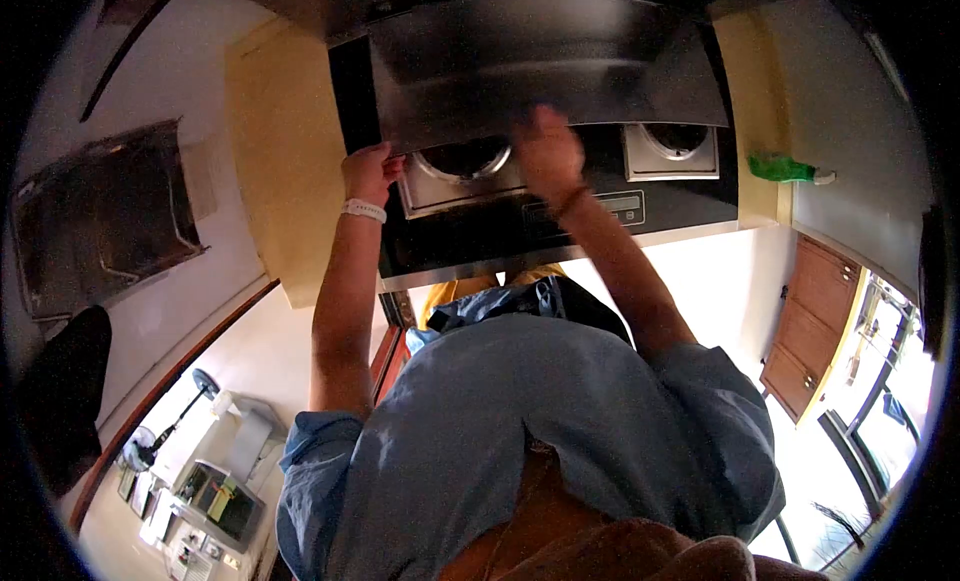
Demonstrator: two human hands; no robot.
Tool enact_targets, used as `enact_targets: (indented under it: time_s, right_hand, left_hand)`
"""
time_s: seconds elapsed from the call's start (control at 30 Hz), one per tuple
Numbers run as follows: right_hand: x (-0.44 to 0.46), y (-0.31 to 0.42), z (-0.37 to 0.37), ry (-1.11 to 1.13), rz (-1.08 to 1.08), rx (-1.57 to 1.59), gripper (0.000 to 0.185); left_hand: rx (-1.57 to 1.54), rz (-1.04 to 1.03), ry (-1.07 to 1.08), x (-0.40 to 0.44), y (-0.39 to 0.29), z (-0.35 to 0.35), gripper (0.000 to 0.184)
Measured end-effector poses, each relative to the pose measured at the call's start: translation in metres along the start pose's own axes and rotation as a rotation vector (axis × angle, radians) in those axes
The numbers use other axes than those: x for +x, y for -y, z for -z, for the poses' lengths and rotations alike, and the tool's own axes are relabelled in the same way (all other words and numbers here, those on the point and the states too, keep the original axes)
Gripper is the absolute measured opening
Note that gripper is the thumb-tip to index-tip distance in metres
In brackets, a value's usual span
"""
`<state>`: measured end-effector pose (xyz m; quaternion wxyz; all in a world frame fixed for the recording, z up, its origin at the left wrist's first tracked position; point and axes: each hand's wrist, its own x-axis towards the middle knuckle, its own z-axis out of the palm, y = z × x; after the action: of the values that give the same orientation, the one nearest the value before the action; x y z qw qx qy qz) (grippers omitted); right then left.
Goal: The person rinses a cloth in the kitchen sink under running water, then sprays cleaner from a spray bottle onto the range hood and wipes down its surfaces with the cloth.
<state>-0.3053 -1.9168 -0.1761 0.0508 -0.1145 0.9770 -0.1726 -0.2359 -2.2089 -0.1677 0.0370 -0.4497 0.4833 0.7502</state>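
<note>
My left hand [372,173], with a pale band at the wrist, grips the lower left corner of a dark, shiny panel [560,61]. The panel is tilted over a black appliance [440,243] that looks like a range hood. Against the panel's lower edge, my right hand [550,153] is closed and slightly blurred; anything inside it is hidden. Below the panel are a left round opening with a metal ring [465,179] and a right one [673,146]. A small control display [620,207] lies beside my right wrist.
A green bottle [785,168] is at the right, by a yellowish side panel [765,91]. Brown cabinet doors [812,311] stand at the lower right. A dark framed panel [105,216] is at the left. A counter with household items [215,506] shows at the lower left.
</note>
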Motion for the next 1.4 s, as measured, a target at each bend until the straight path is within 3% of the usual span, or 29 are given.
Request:
enact_targets:
  time_s: [0.03, 0.17, 0.33, 0.4, 0.47, 0.53, 0.57, 0.6, 0.63, 0.67, 0.73, 0.77, 0.87, 0.93, 0.97, 1.0, 1.13, 1.23, 1.27, 1.3, 1.4]
  right_hand:
    - [-0.007, 0.047, 0.051, -0.012, 0.383, -0.272, 0.037]
    - [-0.001, 0.025, 0.055, -0.005, 0.389, -0.159, 0.042]
    - [0.028, -0.141, 0.099, 0.066, 0.042, -0.209, 0.041]
    - [0.037, -0.202, 0.127, -0.065, -0.024, -0.218, 0.041]
    - [0.055, -0.228, 0.128, -0.09, -0.056, -0.308, 0.042]
    - [0.067, -0.228, 0.114, -0.068, -0.367, -0.466, 0.046]
    - [0.06, -0.192, 0.109, -0.144, -0.234, -0.479, 0.05]
    - [0.063, -0.161, 0.103, 0.053, -0.252, -0.425, 0.045]
    - [0.049, -0.115, 0.105, 0.038, -0.036, -0.46, 0.04]
    - [0.051, -0.074, 0.096, 0.079, -0.067, -0.293, 0.034]
    - [0.038, -0.019, 0.084, 0.079, 0.14, -0.172, 0.03]
    - [0.038, -0.006, 0.084, 0.068, 0.199, -0.112, 0.028]
    - [0.047, -0.071, 0.076, -0.112, 0.271, -0.199, 0.032]
    - [0.068, -0.106, 0.128, 0.21, -0.148, -0.353, 0.038]
    - [0.082, -0.159, 0.111, 0.026, -0.276, -0.236, 0.042]
    - [0.095, -0.191, 0.124, -0.004, -0.333, -0.314, 0.041]
    - [0.15, -0.203, 0.126, -0.024, -0.452, -0.43, 0.042]
    - [0.137, -0.056, 0.132, 0.153, -0.108, -0.64, 0.035]
    - [0.151, -0.051, 0.082, 0.201, -0.03, -0.475, 0.029]
    - [0.149, -0.034, 0.038, 0.082, 0.178, -0.334, 0.026]
    - [0.117, 0.044, 0.003, 0.062, 0.25, -0.077, 0.027]
  left_hand:
    - [0.065, -0.019, -0.093, -0.019, -0.011, -0.014, 0.013]
    - [0.024, -0.027, -0.037, -0.01, -0.006, -0.006, 0.012]
    - [0.005, 0.008, 0.026, -0.004, -0.003, 0.0, 0.011]
    - [0.02, 0.018, -0.054, -0.006, -0.005, -0.003, 0.011]
    - [0.005, 0.013, -0.029, -0.003, -0.001, 0.002, 0.01]
    - [-0.009, 0.007, 0.002, -0.003, -0.003, 0.002, 0.009]
    - [0.008, -0.002, -0.023, -0.007, -0.004, 0.0, 0.009]
    - [0.025, -0.011, -0.048, -0.009, -0.005, -0.003, 0.008]
    - [0.038, -0.022, -0.067, -0.001, 0.0, 0.003, 0.008]
    - [0.04, -0.017, -0.058, -0.002, -0.001, 0.005, 0.008]
    - [0.021, -0.032, 0.031, -0.008, -0.005, 0.001, 0.007]
    - [-0.031, 0.045, -0.071, -0.009, -0.01, -0.005, 0.005]
    - [-0.041, 0.016, -0.055, -0.024, -0.018, -0.011, 0.006]
    - [-0.05, -0.005, -0.015, -0.01, -0.004, 0.004, 0.006]
    - [-0.063, -0.025, 0.028, -0.003, -0.002, 0.009, 0.007]
    - [-0.064, -0.035, 0.029, -0.004, -0.004, 0.01, 0.007]
    - [-0.038, 0.016, -0.042, -0.018, -0.011, -0.008, 0.005]
    - [-0.049, -0.027, -0.095, -0.013, -0.007, -0.006, 0.006]
    - [-0.022, -0.005, -0.089, -0.005, -0.002, 0.002, 0.007]
    - [0.004, 0.014, -0.082, 0.001, 0.001, 0.005, 0.008]
    - [0.073, -0.037, -0.117, -0.01, -0.002, 0.0, 0.01]
